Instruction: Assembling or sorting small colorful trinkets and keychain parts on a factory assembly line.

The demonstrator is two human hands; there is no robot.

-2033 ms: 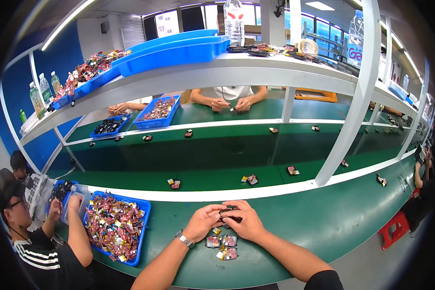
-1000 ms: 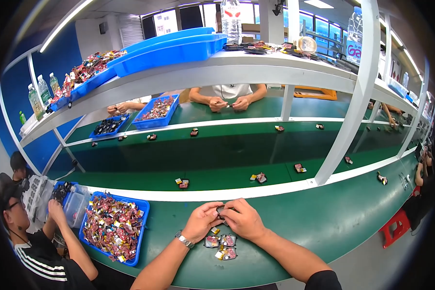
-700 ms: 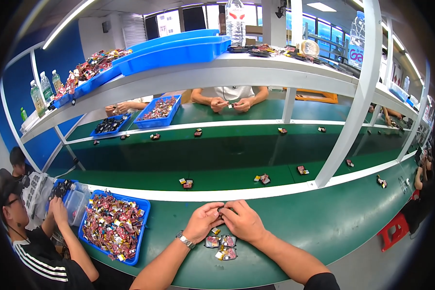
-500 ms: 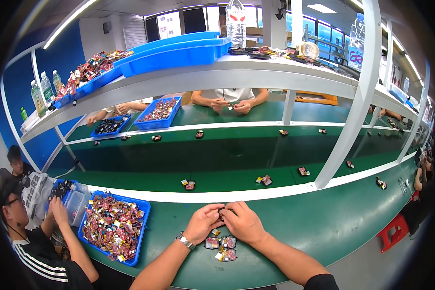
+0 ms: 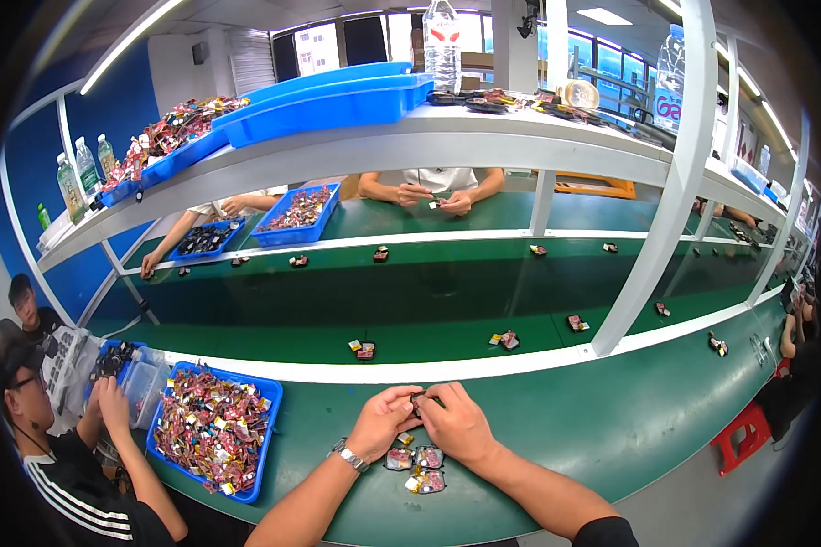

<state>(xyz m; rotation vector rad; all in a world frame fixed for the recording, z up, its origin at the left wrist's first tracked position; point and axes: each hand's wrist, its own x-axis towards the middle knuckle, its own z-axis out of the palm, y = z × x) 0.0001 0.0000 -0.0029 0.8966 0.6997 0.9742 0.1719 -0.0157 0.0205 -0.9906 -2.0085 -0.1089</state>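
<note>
Both of my hands meet over the green bench, with a small dark casing point(image 5: 418, 402) between their fingertips. My left hand point(image 5: 385, 425), below a metal wristwatch, is closed on one side of the casing. Fingers bent, my right hand point(image 5: 456, 423) grips it from the other side and covers most of it. Just below my hands lie a few small electronic units: one unit point(image 5: 399, 458) at left, another unit point(image 5: 430, 457) at right, and a third unit point(image 5: 426, 481) nearer me. They show black shells, reddish boards and silver-yellow pieces. A small yellow-white piece point(image 5: 405, 438) sits above them.
A blue tray point(image 5: 275, 410) heaped with red boards stands at my left, beside a seated co-worker point(image 5: 82, 474). Beyond a white rail point(image 5: 337, 367), a green belt point(image 5: 429, 339) carries scattered units. A white post point(image 5: 652, 191) and an overhead shelf point(image 5: 520, 132) frame the bench.
Units on the belts have shifted slightly rightward. Across the belts, a co-worker's arm at the far left has reached down to the belt's edge. My hands stay nearly in place around the casing.
</note>
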